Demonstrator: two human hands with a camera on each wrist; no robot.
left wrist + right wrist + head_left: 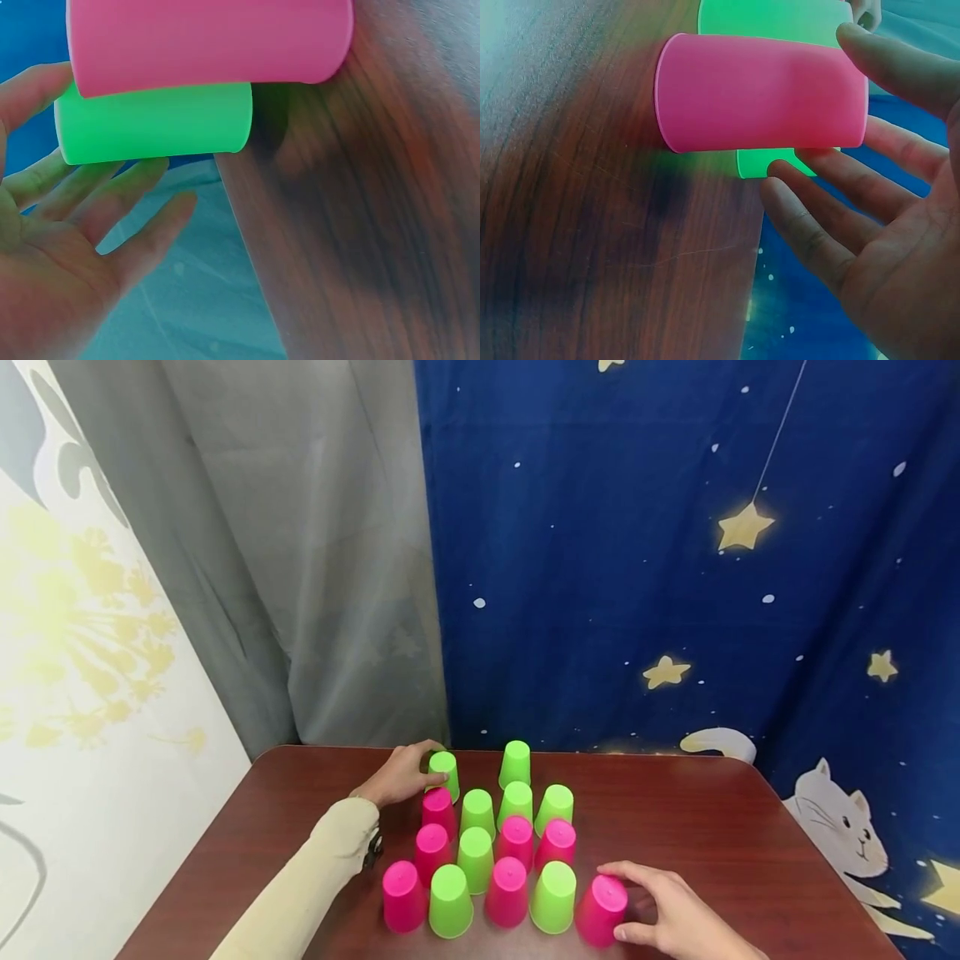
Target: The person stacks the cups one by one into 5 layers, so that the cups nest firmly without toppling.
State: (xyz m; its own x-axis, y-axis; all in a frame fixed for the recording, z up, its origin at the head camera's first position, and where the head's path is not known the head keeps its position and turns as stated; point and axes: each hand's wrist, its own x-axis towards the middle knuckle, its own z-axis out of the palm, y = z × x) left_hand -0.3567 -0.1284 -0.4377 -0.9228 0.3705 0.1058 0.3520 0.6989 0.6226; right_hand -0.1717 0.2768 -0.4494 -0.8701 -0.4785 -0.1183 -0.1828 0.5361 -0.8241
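Note:
Upside-down green and pink plastic cups stand in rows on a brown table. My left hand [402,774] is at the back left green cup [444,770], thumb on the near side and fingers behind. In the left wrist view this green cup [157,124] is partly covered by a nearer pink cup [210,45]. At the front right, my right hand [663,910] holds the end pink cup [602,910] between thumb and fingers near its raised base. The right wrist view shows that pink cup [761,94] with fingers [810,232] spread behind it.
The front row also has a pink cup [403,897], a green cup [451,902], a pink cup [507,893] and a green cup [553,897]. Another green cup [515,765] stands at the back. Grey [360,568] and blue curtains [570,568] hang behind the table [712,810].

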